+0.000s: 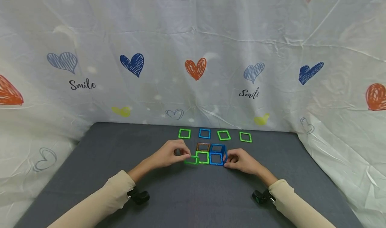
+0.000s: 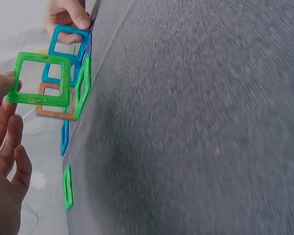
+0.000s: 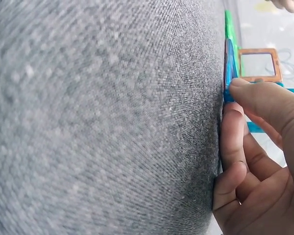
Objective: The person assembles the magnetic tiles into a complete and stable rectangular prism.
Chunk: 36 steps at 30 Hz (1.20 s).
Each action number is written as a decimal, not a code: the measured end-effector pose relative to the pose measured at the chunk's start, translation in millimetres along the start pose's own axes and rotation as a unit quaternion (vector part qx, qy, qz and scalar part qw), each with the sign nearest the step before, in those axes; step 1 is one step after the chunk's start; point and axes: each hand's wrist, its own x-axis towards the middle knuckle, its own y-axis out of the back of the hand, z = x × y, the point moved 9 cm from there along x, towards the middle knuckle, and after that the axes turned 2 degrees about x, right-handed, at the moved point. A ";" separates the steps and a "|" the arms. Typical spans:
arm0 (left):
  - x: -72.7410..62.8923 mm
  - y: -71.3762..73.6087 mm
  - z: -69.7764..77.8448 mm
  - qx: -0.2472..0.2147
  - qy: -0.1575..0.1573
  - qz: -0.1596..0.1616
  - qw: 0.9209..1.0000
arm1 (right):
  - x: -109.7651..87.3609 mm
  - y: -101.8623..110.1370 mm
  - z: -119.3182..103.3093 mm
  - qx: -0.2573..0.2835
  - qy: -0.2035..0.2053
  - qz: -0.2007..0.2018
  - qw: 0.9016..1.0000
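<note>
My left hand pinches one edge of a green square magnetic tile between thumb and fingers, raised beside a small joined build. The left wrist view shows its other fingers loosely bent. In the build, a green square tile and a blue square tile lie side by side. Behind them stand an orange-brown square tile and a blue one. At the build's right side, my right hand pinches an upright blue tile near the table, its fingers partly covering it.
Along the back of the dark cloth-covered table lie a blue tile and several loose green tiles, one farthest left. A white curtain with printed hearts hangs behind. Each wrist wears a black camera strap.
</note>
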 end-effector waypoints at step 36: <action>37.6 -45.4 5.6 -0.020 -0.003 -0.004 1.000 | -0.5 0.8 -12.6 0.003 -0.018 -0.002 1.000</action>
